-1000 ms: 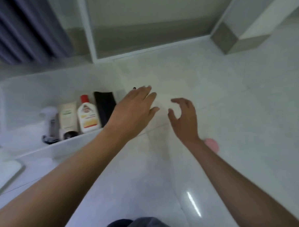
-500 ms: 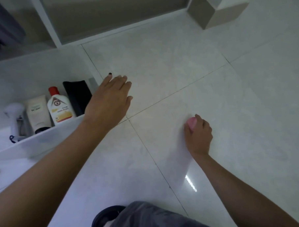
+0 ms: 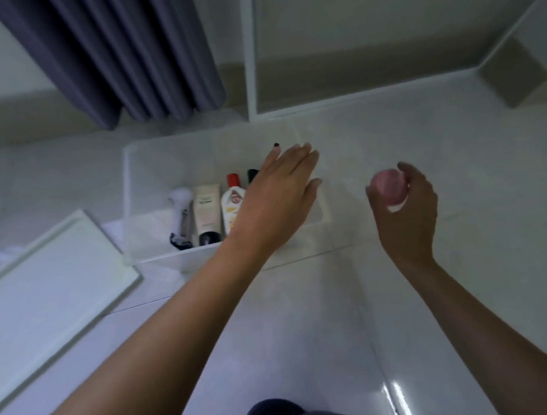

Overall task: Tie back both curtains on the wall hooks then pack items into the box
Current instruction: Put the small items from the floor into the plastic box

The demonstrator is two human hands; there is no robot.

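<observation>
Pale floor tiles carry the clear box [image 3: 145, 169]; beside it the right hand [image 3: 405, 208] cups a pink ball [image 3: 388, 190] for packing, while the left hand [image 3: 278, 197], fingers spread and empty, hovers over its rim as if to steady it

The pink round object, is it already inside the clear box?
No, the pink round object is held in the right hand above the floor, to the right of the clear box.

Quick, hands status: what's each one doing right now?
Left hand: open, flat, empty, over the clear box.
Right hand: closed around a pink round item, off to the box's right.
</observation>
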